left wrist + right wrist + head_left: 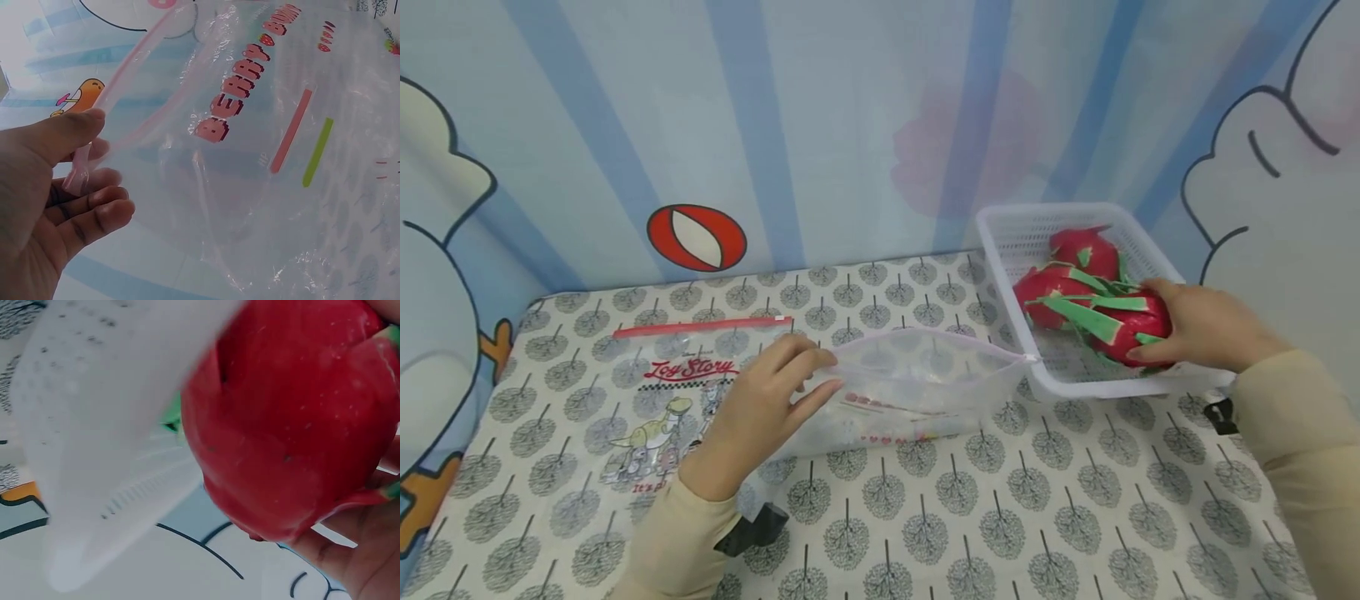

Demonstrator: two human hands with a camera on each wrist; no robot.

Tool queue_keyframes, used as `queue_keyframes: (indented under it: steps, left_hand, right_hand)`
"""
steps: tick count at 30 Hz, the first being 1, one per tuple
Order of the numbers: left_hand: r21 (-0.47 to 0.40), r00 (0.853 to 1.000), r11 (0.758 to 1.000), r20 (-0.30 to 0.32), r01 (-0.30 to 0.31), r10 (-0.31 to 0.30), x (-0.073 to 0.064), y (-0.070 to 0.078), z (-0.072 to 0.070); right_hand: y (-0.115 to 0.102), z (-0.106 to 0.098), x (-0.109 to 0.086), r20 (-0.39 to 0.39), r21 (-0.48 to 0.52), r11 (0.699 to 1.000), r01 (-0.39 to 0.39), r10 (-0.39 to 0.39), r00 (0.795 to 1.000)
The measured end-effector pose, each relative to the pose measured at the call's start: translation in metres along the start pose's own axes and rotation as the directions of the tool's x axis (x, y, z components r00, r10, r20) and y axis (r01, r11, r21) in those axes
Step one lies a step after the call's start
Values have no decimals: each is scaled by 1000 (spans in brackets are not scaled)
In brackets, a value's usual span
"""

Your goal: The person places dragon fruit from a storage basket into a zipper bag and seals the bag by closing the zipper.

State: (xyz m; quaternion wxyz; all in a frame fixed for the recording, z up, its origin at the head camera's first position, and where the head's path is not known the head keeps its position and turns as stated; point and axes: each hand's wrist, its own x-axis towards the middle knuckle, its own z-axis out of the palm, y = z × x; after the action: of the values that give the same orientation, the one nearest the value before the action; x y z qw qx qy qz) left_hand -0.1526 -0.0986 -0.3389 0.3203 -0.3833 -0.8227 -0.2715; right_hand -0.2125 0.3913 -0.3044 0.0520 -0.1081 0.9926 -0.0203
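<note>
My left hand (767, 408) pinches the pink-edged end of a clear zip bag (237, 181) between thumb and fingers. The bag's mouth gapes, and pink "Berry Bunny" lettering (250, 75) shows on its side in the left wrist view. Over at the basket, my right hand (1213, 325) grips a red dragon fruit (294, 425) with green scales, its thumb on the near side. Two more dragon fruits (1084, 252) sit behind it in the white plastic basket (1052, 387). The bag's slider end reaches the basket's near left corner.
Left of the open bag, a second clear bag with a red zip (700, 327) and "Toy Story" print lies flat, partly behind my left arm. A tree-patterned cloth (925, 533) covers the table. A cartoon-printed curtain (850, 125) hangs behind.
</note>
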Motion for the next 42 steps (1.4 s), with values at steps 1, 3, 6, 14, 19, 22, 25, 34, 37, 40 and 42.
queue_keyframes:
  steps: [1, 3, 6, 14, 19, 22, 25, 34, 37, 40, 42]
  left_hand:
    - [0, 1000, 1000, 2, 7, -7, 0, 0, 0]
    - [1, 1000, 1000, 6, 21, -21, 0, 1, 0]
    - [2, 999, 999, 15, 45, -45, 1, 3, 1]
    - [13, 993, 993, 16, 115, -116, 6, 10, 2]
    - [12, 987, 987, 17, 161, -162, 8, 12, 5]
    - [11, 982, 982, 18, 186, -186, 8, 13, 6]
    - [13, 980, 980, 22, 198, -198, 9, 14, 7]
    - [18, 979, 979, 32, 203, -203, 11, 16, 8]
    - [20, 977, 977, 40, 210, -211, 12, 16, 9]
    - [20, 974, 975, 45, 220, -221, 12, 17, 9]
    - [19, 973, 974, 45, 225, -226, 12, 18, 9]
  right_hand:
    - [0, -2, -2, -3, 21, 1000, -5, 5, 1000]
    - [-2, -5, -5, -11, 72, 997, -25, 26, 1000]
    - [-4, -7, -10, -31, 143, 988, -60, 65, 997]
    - [-30, -4, -17, -236, 337, 940, -51, 137, 962]
    - [-55, -1, -21, -352, 506, 863, 7, 199, 915]
    - [-71, 0, -23, -419, 613, 784, 96, 219, 881]
    - [-86, 1, -24, -480, 674, 713, 195, 221, 849]
    - [-116, 3, -26, -454, 800, 538, 266, 253, 855]
    - [-123, 6, -26, -428, 836, 471, 282, 239, 871]
    - [-131, 8, -25, -394, 895, 308, 324, 201, 897]
    - [-137, 9, -25, -397, 909, 208, 361, 164, 903]
